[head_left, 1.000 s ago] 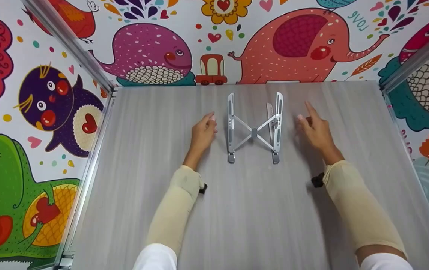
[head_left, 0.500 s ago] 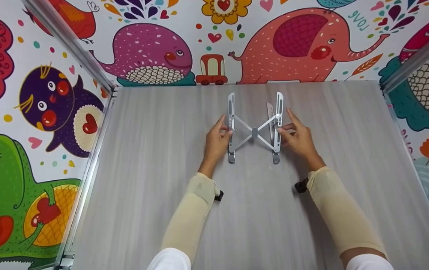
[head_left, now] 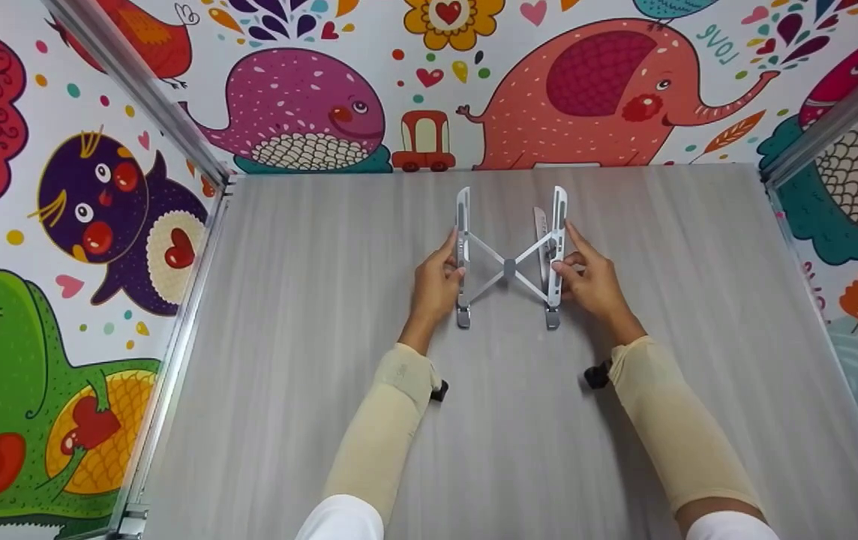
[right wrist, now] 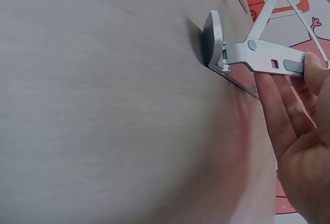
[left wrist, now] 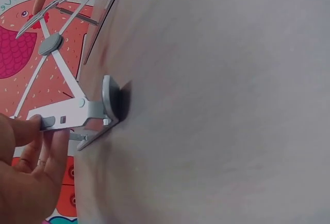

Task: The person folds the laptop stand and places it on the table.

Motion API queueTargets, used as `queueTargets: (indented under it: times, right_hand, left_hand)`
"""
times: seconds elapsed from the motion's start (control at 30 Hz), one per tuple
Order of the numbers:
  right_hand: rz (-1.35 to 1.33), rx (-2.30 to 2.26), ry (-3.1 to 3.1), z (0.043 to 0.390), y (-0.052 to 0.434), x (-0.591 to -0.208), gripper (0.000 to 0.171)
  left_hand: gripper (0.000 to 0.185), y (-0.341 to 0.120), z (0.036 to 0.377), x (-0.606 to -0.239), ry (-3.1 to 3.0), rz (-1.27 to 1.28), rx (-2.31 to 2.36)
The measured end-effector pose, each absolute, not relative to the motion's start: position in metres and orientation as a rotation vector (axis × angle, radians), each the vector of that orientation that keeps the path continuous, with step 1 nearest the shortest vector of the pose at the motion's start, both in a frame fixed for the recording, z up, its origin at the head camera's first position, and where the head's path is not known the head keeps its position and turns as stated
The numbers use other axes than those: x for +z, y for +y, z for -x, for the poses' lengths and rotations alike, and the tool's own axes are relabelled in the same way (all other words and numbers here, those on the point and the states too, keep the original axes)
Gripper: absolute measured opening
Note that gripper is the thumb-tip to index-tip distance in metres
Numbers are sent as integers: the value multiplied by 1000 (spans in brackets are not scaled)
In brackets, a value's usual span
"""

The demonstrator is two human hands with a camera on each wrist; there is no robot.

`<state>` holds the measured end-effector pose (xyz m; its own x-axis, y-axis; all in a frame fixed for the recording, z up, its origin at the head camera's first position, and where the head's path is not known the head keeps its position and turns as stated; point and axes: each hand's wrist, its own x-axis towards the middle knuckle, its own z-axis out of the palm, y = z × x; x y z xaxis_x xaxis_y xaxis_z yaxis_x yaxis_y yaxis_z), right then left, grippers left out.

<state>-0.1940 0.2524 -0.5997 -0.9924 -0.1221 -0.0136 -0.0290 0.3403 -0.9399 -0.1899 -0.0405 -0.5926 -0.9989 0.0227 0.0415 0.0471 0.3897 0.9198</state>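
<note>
A silver metal stand (head_left: 509, 259) sits on the grey surface (head_left: 324, 375), near the far wall with the cartoon animals (head_left: 594, 82). It has two long side bars and thin crossed bars that meet at a round joint in the middle.

The left hand (head_left: 435, 283) is at the left side bar. Its thumb and fingers (left wrist: 49, 149) pinch that bar. The right hand (head_left: 592, 281) is at the right side bar, and its thumb and fingers (right wrist: 281, 115) pinch that one too.

The stand looks hard and stiff, and I think it is quite light. The metal looks smooth, so it may slip. The crossed bars look like they fold, so fingers could get nipped there. The side bars seem the best place to hold.
</note>
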Motion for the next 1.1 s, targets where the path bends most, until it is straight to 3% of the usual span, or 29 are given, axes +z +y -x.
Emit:
queueTargets:
  times: [1.1]
  right_hand:
    - [145, -1694, 2527, 196, 251, -604, 84]
  left_hand:
    - [74, -21, 185, -595, -2707, 90, -1480]
